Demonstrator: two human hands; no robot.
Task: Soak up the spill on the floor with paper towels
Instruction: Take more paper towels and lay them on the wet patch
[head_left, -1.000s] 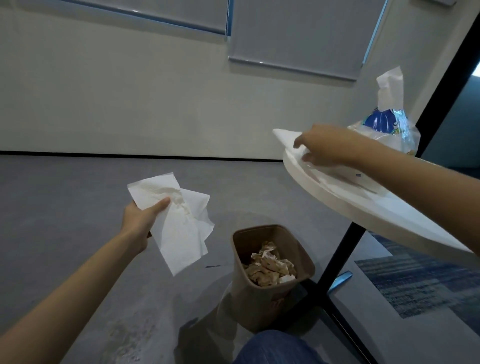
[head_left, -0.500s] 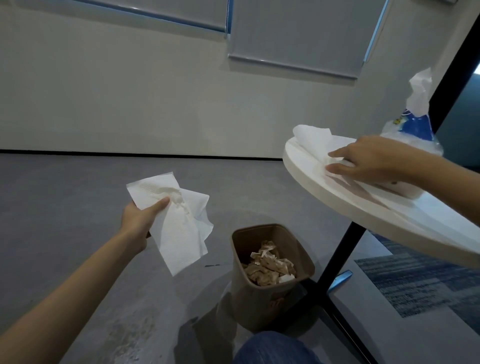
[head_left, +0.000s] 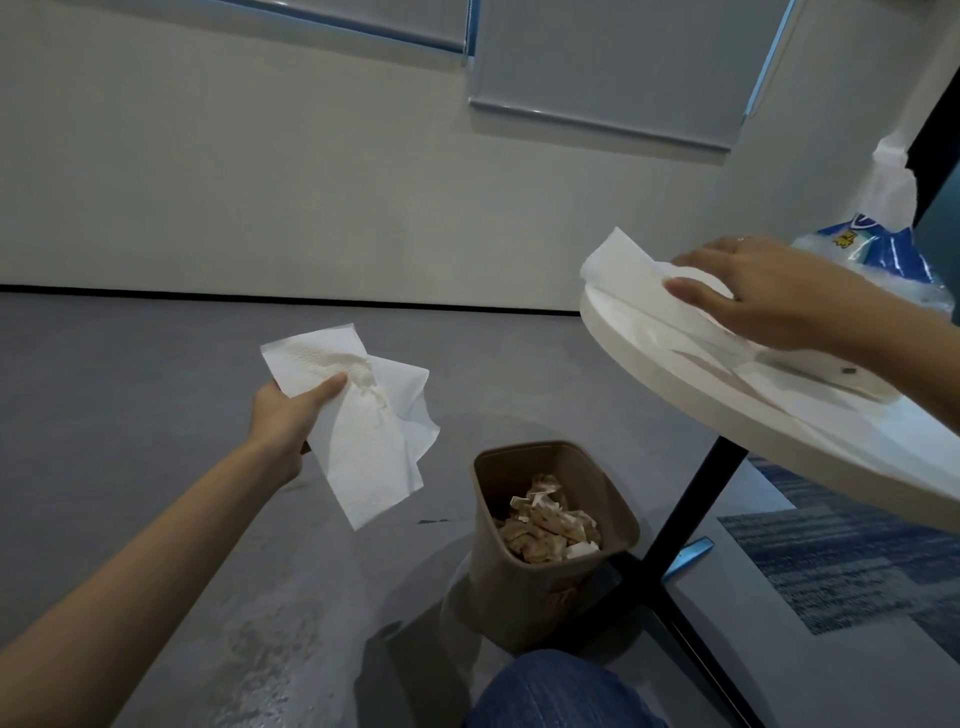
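- Head view: the left hand (head_left: 283, 415) pinches two white paper towels (head_left: 358, 426) between thumb and fingers, held out in the air above the grey floor (head_left: 130, 389).
- The right hand (head_left: 763, 291) lies on a paper towel sheet (head_left: 631, 270) spread at the round white worktop (head_left: 779, 415) edge, thumb curled under it, grasping it.
- A blue paper towel pack (head_left: 872, 244) sits behind that hand.
- A brown waste bin (head_left: 540, 566) holding stained, crumpled towels stands on the floor beside the worktop's black leg (head_left: 691, 499).
- A wet, mottled patch (head_left: 270, 644) shows on the floor below the left forearm.
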